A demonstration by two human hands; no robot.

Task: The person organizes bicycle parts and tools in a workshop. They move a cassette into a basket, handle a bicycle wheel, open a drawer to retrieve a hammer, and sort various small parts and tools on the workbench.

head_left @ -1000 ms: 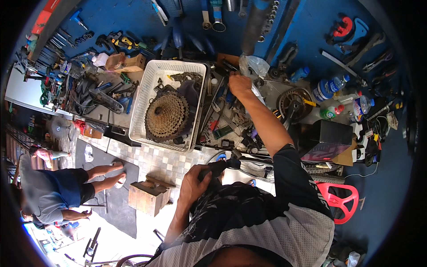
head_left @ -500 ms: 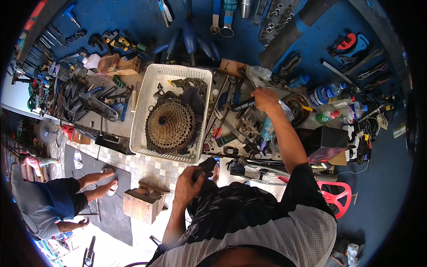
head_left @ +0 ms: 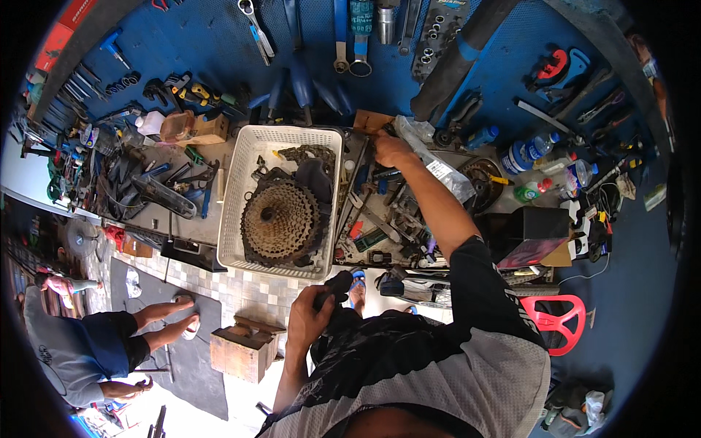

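Observation:
In front of my body, my left hand (head_left: 307, 315) is closed round a small black part (head_left: 334, 289) whose kind I cannot make out. My right hand (head_left: 394, 151) reaches over the bench to its back, left of a clear plastic bag (head_left: 447, 175). Its fingers are curled down among dark tools, and what they hold, if anything, is hidden. Left of that hand stands a white plastic basket (head_left: 228, 197). Inside it lie a large, dirty bicycle cassette (head_left: 281, 223), a chain (head_left: 307, 153) and dark parts.
Loose tools crowd the bench beside the basket, including a wrench (head_left: 207, 193). Bottles (head_left: 540, 148) and a black box (head_left: 533, 232) stand at the right. Tools hang on the blue wall panel (head_left: 307, 22). A wooden crate (head_left: 241, 352) and another person (head_left: 95, 347) are at lower left.
My right hand has moved left and farther back across the bench; the dark tube seen beside it earlier no longer shows there. My left hand still holds the black part. The view has shifted slightly.

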